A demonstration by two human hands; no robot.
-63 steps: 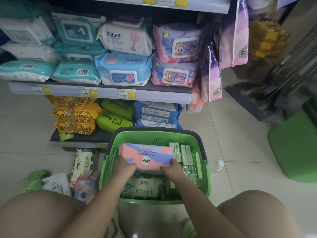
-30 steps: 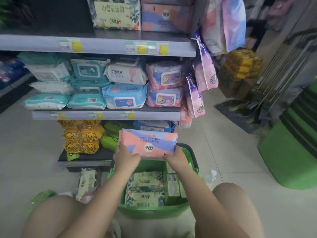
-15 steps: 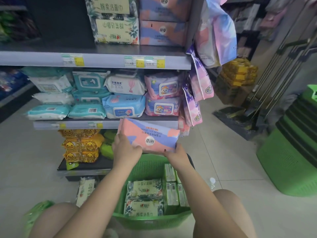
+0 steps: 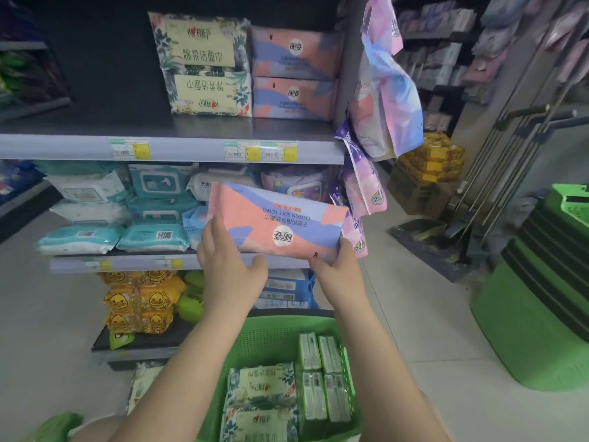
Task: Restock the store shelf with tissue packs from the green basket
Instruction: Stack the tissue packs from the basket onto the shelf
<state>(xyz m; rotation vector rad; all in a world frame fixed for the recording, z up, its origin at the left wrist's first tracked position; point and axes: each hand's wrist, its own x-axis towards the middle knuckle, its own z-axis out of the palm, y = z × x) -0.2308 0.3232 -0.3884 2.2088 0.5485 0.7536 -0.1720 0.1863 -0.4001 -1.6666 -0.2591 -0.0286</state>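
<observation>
pink-and-blue tissue pack (image 4: pixel 280 226), pinched at both ends by left hand (image 4: pixel 228 266) and right hand (image 4: pixel 336 266), now risen from green basket (image 4: pixel 274 339) toward matching stack (image 4: pixel 294 73) on upper shelf (image 4: pixel 172 148).

Pink-and-blue tissue pack (image 4: pixel 280 226) in my grip, held in the air in front of the middle shelf, print upside down to me, right end tilted slightly lower. My left hand (image 4: pixel 228 266) grips its lower left corner; my right hand (image 4: pixel 334 266) holds the lower right edge. Green basket (image 4: pixel 271 341) below my forearms, perforated walls, holding 2 floral packs (image 4: pixel 261 400) lying flat and 4 slim green packs (image 4: pixel 322 378) along its right side. Top shelf (image 4: pixel 172 148) carries 2 matching pink-and-blue packs (image 4: pixel 294 73) stacked, beside 2 stacked floral packs.
</observation>
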